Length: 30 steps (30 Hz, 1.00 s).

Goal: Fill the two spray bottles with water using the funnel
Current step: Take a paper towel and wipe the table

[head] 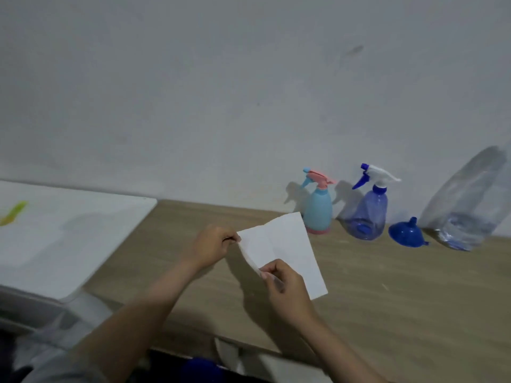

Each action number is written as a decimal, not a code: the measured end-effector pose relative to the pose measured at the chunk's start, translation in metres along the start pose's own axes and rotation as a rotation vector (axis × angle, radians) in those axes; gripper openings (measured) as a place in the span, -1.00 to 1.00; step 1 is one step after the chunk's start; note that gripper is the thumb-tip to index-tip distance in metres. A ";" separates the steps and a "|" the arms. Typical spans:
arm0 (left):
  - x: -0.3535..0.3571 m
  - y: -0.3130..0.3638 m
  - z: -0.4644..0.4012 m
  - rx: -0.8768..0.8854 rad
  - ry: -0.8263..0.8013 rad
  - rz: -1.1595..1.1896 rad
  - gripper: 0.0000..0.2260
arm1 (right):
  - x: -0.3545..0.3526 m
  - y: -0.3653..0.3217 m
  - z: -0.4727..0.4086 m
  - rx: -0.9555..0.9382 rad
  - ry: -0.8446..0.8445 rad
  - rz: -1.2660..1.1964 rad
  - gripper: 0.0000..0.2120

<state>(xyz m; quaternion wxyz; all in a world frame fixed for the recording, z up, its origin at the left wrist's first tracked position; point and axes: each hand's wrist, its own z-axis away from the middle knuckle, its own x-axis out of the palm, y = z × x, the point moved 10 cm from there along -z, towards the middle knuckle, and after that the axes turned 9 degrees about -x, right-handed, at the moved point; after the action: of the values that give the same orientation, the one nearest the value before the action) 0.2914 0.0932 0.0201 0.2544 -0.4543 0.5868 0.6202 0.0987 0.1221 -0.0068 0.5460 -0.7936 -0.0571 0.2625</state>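
Note:
Two spray bottles stand by the wall at the back of the wooden table (387,299): a light blue one with a pink trigger (318,207) and a clear blue one with a white and blue trigger (369,211). A blue funnel (406,233) lies mouth down to their right. Beside it a large clear water bottle (467,205) leans against the wall. A white sheet of paper (287,250) is held above the table. My left hand (213,244) pinches its left corner. My right hand (284,288) pinches its lower edge.
A white board or tray (69,239) covers the left end of the table, with a yellow-green item (13,212) on it. The grey wall (249,92) rises directly behind the bottles. The table's front edge runs below my forearms.

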 end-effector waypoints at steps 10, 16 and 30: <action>-0.008 -0.162 0.015 -0.082 -0.206 -0.252 -0.75 | 0.178 -0.009 -0.016 0.079 -0.348 0.025 -0.93; -0.020 -0.153 0.046 0.013 0.054 -0.269 -0.62 | 0.178 0.008 -0.056 -0.115 -0.286 0.384 -0.67; 0.091 -0.130 0.054 -0.050 -0.372 -0.470 -0.20 | 0.152 0.097 -0.071 -0.075 -0.522 0.843 -0.37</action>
<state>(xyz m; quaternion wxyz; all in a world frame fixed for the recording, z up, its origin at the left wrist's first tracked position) 0.3461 0.1491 -0.1286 0.4830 -0.4625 0.3935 0.6309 0.2434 0.0815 -0.1282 0.3309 -0.6746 0.1247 0.6480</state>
